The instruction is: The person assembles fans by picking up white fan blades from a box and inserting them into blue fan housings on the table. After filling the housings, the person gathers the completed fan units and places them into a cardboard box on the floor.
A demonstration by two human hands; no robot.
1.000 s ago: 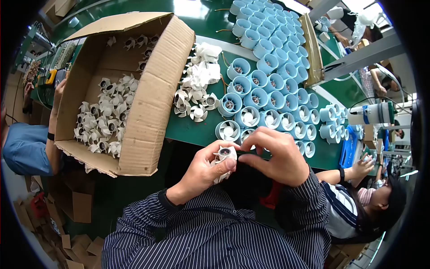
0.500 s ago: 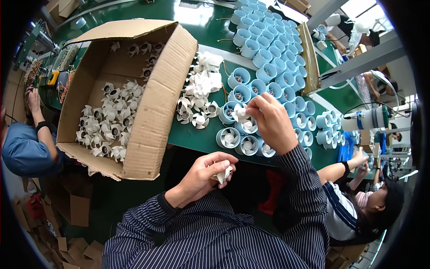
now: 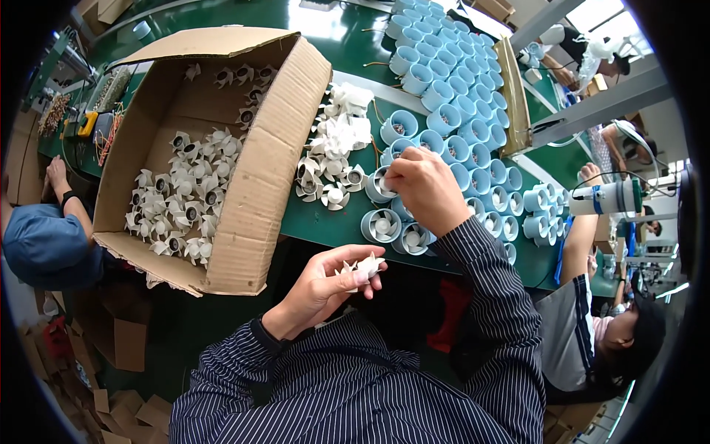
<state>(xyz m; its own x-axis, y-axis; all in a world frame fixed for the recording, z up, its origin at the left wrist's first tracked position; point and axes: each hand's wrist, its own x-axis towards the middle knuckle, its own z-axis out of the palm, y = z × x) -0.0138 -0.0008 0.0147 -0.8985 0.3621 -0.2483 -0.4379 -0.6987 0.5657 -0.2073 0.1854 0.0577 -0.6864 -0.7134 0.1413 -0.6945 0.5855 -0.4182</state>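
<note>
My left hand [image 3: 314,288], low in front of me, is closed round white plastic fan impellers [image 3: 364,269]; part of them is hidden by the fingers. My right hand [image 3: 429,189] is pinched at the mouth of a light blue cylindrical housing [image 3: 379,194] at the near left of the rows. In its fingertips is another white impeller, partly inside that housing and mostly covered by the hand. Just nearer to me, blue housings with impellers seated in them [image 3: 382,226] stand upright. Loose white impellers [image 3: 334,195] lie in a pile left of the right hand.
A large open cardboard box [image 3: 274,170] of impellers takes up the left side. Rows of blue housings [image 3: 444,81] run to the far side of the green table [image 3: 318,231]. Two other people work close by, left and right. A metal beam [image 3: 603,107] crosses at right.
My right hand has moved slightly left, bringing its impeller down into a housing. My left hand has shifted a little with its impellers. The person at right has raised an arm.
</note>
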